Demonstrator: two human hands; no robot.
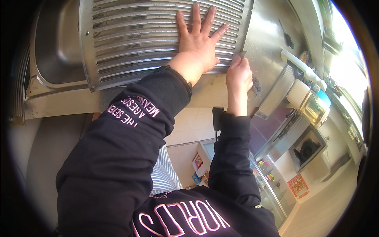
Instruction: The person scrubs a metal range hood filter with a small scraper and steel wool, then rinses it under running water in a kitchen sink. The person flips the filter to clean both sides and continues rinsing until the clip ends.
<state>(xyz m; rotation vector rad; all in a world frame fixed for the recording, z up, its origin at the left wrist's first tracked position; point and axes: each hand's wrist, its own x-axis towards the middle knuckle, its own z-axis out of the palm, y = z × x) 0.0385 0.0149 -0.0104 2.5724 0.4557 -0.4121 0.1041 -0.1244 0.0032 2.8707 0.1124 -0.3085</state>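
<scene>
A slotted stainless-steel panel (165, 38) spans the upper middle, lying partly over the sink and partly on the counter. My left hand (197, 44) presses flat on its slats, palm down with the fingers spread. Just off the panel's right corner, my right hand (240, 74) is closed around a small, flat metal blade (242, 54). Only the blade's tip shows above the fingers; the rest is hidden in my fist. Beside the right wrist, a grey steel wool scourer (256, 86) rests on the counter.
A stainless-steel sink basin (60, 38) lies left of the panel. On the metal counter (263, 38) to the right lie a thin tool with a dark handle (288, 40) and a long white implement (303, 68). A yellowish clear container (315, 108) stands farther right, near the window.
</scene>
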